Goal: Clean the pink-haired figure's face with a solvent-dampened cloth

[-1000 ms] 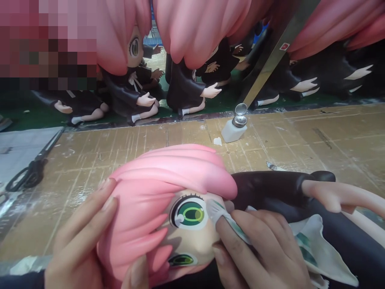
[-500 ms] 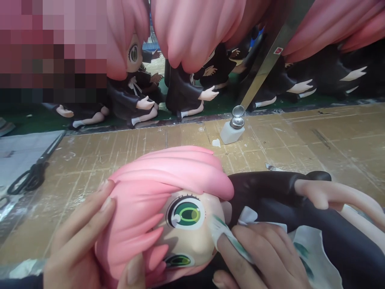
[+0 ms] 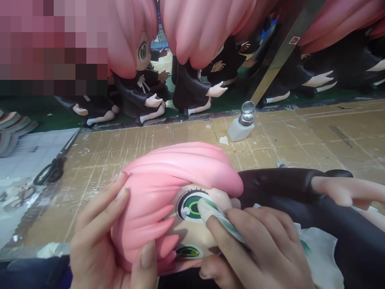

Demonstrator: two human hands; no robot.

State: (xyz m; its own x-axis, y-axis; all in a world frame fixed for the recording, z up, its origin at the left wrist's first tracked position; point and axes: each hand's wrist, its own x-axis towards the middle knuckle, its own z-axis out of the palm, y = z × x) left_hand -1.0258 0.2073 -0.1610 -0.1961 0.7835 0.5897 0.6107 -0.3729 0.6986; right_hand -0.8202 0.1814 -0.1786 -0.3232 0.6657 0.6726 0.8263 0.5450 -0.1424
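Observation:
A large doll [image 3: 177, 180] with pink hair, green eyes and a black dress lies on its side across the workbench. My left hand [image 3: 105, 237] cups the back and underside of its pink head, fingers wrapped round it. My right hand [image 3: 255, 249] pinches a white cloth [image 3: 315, 249] stained green, and presses a fold of it with the forefinger onto the doll's upper eye [image 3: 188, 204]. The doll's arm [image 3: 345, 190] reaches out to the right.
A small white pump bottle [image 3: 241, 124] with its metal lid up stands on the taped brown bench [image 3: 315, 136]. Black scissors [image 3: 55, 166] lie at the left on grey sheeting. Several identical dolls [image 3: 192, 60] sit in a row behind, past a slanted metal bar [image 3: 276, 66].
My right hand has slid the cloth left from the doll's cheek onto its upper eye. The view has shifted a little to the left; my left hand keeps its hold.

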